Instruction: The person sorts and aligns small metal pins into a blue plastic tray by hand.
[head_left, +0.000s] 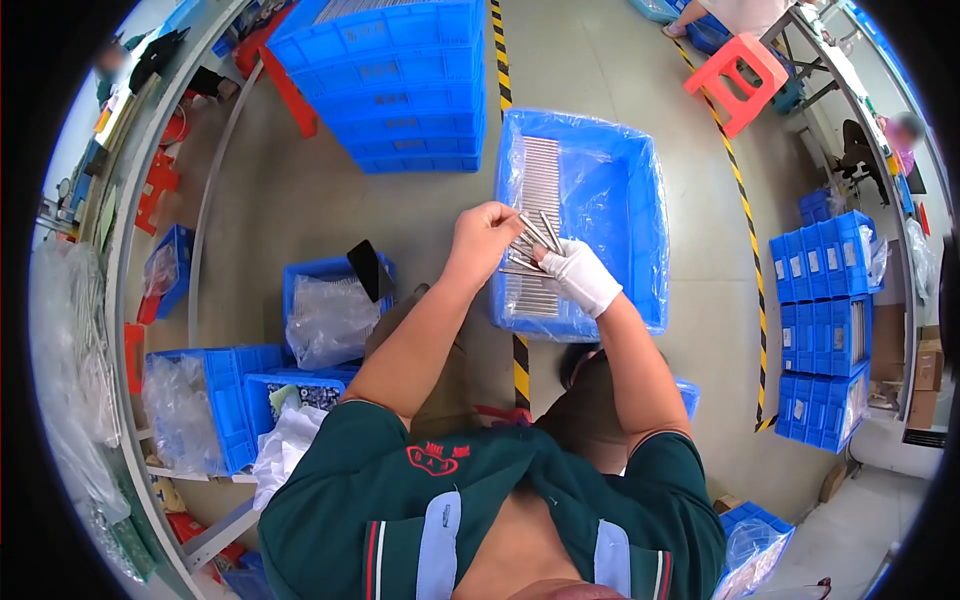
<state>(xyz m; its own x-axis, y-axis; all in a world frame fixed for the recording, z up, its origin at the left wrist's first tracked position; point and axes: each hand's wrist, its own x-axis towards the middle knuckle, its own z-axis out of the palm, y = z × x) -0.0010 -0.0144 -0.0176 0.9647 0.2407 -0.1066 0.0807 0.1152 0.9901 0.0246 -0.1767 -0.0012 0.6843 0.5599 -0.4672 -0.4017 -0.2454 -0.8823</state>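
In front of me is a blue crate (648, 235) lined with clear plastic film. Slim silver metal rods (541, 170) lie side by side in a long row along its left part. My right hand (582, 280), in a white glove with bare fingertips, is closed around several loose metal rods (547, 230) that fan out over the row. My bare left hand (485, 240) pinches the end of one such rod beside them, fingers curled together. A few rods (522, 268) lie crosswise under my hands; whether they are held, I cannot tell.
Stacked blue crates (400, 95) stand at the far left, and more (822, 330) on the right. A red stool (738, 82) is at the far right. Left of my arm, a dark phone (370, 270) leans on a crate of bagged parts (330, 320). Striped tape (745, 200) marks the floor.
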